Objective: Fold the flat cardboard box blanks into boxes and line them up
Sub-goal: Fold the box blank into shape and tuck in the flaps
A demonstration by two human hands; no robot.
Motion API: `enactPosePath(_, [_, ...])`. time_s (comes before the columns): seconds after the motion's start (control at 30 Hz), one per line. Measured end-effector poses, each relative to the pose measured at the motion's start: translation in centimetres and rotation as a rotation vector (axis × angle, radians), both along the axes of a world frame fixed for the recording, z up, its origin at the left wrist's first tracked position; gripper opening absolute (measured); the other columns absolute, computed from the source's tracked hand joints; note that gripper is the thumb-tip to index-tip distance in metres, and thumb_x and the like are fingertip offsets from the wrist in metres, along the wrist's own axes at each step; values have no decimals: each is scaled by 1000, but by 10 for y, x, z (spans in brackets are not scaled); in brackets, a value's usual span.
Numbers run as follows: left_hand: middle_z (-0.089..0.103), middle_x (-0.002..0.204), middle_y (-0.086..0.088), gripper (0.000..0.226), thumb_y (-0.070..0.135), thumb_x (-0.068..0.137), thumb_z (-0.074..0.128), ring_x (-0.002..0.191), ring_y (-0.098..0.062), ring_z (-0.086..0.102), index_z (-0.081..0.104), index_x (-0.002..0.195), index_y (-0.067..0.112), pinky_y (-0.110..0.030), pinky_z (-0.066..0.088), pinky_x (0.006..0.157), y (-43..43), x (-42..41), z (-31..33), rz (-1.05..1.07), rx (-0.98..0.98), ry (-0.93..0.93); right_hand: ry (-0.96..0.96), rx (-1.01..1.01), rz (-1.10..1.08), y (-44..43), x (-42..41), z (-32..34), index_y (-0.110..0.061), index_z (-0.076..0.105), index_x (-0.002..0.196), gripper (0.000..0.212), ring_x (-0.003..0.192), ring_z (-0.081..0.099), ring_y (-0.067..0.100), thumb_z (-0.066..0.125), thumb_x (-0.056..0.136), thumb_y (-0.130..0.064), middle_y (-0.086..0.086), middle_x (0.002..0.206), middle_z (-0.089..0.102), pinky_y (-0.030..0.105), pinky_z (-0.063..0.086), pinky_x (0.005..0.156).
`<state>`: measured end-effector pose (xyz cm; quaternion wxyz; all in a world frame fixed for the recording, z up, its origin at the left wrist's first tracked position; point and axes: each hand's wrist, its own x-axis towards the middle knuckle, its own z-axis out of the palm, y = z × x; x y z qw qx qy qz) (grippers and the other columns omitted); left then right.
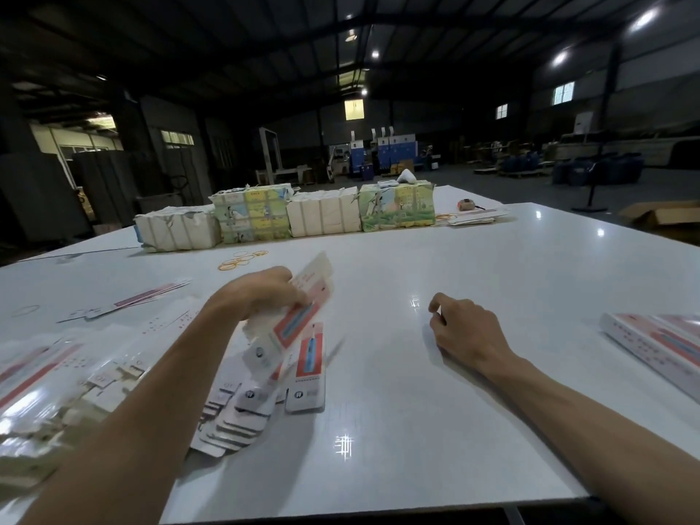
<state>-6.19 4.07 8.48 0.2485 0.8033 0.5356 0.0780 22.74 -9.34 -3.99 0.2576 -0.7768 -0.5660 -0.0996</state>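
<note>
Box blank [293,327], one, in left hand [261,293], four bundles [324,214] behind

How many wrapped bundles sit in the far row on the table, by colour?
Plain white bundles: 2
Colour-printed bundles: 2
Total: 4

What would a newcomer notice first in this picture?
The left hand gripping a red-and-white box blank, lifted above a pile of blanks at front left. Next, the empty right hand resting on the white table, and the row of wrapped bundles along the far side.
</note>
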Motion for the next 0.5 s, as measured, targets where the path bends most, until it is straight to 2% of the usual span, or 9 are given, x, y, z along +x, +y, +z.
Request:
enactPosePath(0.1, [79,106,-8,27,31,103,61,89,-21,79,59,125,15,-38,65,79,-12,33,-5,-138,-170,-355,17,18,-6,0,0,0,-20,59,117,23,84,64,29,42,101,-19,0,91,69,39,50,74])
enactPosePath(0.2, [79,114,-10,35,27,105,53,88,-22,78,53,136,12,-37,62,73,-28,70,-31,-219,-507,-718,34,44,-4,0,1,0,-20,59,117,23,80,63,29,44,100,-19,1,87,69,38,48,70])
enactPosePath(0.3, [78,117,-12,40,25,102,52,102,-26,77,51,141,16,-39,61,78,-40,96,-70,-195,-686,-1004,36,61,4,-1,1,1,-19,62,117,21,73,63,25,48,101,-20,2,84,69,39,54,70])
enactPosePath(0.4, [77,119,-14,42,26,100,61,108,-33,76,50,140,17,-43,63,77,-50,109,-105,-198,-758,-1121,61,107,19,-1,0,2,-17,63,117,20,71,64,22,50,102,-20,2,84,71,41,56,68])
enactPosePath(0.5, [76,120,-15,44,24,97,69,109,-36,75,51,137,16,-42,64,77,-52,109,-117,-288,-737,-1118,109,253,39,0,-2,5,-16,65,120,20,69,65,18,53,104,-16,0,82,70,45,59,70])
